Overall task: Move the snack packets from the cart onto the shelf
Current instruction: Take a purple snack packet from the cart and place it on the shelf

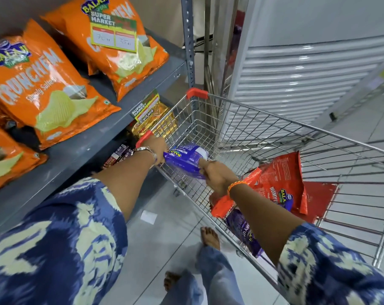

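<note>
Hands share one purple snack packet (186, 159) above the cart (274, 133) rim: left hand (156, 148) and right hand (217, 176) both closed on it. Red packet (279, 183) and another purple packet (243, 230) remain in the cart; the shelf (98, 137) beside it awaits them.

Glossy purple plastic snack packet (186, 160), white patch at one end, held tilted over the near rim of the silver wire shopping cart (274, 133), pinched at both ends. Red foil snack packet (281, 183) lies inside the cart against the near wall. Second purple packet (243, 230) below it, partly hidden. Grey metal shelf (94, 139) just left of cart, carrying orange crisp packets (41, 84).
</note>
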The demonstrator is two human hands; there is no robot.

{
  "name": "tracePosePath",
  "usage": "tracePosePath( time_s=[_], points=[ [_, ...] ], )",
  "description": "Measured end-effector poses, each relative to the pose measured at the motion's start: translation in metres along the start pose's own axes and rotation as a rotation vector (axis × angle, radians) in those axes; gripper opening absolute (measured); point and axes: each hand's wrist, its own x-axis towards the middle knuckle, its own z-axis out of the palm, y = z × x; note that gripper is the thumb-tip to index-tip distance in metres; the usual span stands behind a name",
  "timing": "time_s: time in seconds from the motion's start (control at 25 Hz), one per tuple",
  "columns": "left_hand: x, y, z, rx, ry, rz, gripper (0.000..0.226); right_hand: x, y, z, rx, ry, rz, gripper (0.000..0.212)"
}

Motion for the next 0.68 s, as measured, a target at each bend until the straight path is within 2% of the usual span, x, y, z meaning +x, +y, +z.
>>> tracePosePath(
  time_s=[0.08,0.16,0.24,0.36,0.44,0.52,0.68],
  points=[
    [0.000,0.002,-0.009,-0.132,0.132,-0.001,0.023,0.000,0.005,-0.016,0.087,0.120,0.093,0.020],
    [-0.001,0.010,-0.025,-0.226,0.268,0.028,0.024,0.006,0.007,-0.037,0.237,0.317,0.156,0.016],
    [-0.004,0.012,-0.046,-0.329,0.384,0.078,0.027,0.016,0.006,-0.067,0.390,0.520,0.161,0.015],
    [-0.029,0.005,-0.083,-0.485,0.472,0.176,0.026,0.026,-0.008,-0.112,0.646,0.714,0.147,0.016],
    [-0.051,-0.001,-0.102,-0.584,0.515,0.206,0.025,0.026,-0.027,-0.138,0.744,0.806,0.101,0.015],
    [-0.082,-0.010,-0.123,-0.642,0.569,0.220,0.024,0.021,-0.053,-0.160,0.711,0.876,0.029,0.013],
    [-0.149,-0.031,-0.169,-0.720,0.678,0.259,0.014,0.012,-0.106,-0.205,0.732,0.927,-0.160,0.012]
  ],
)
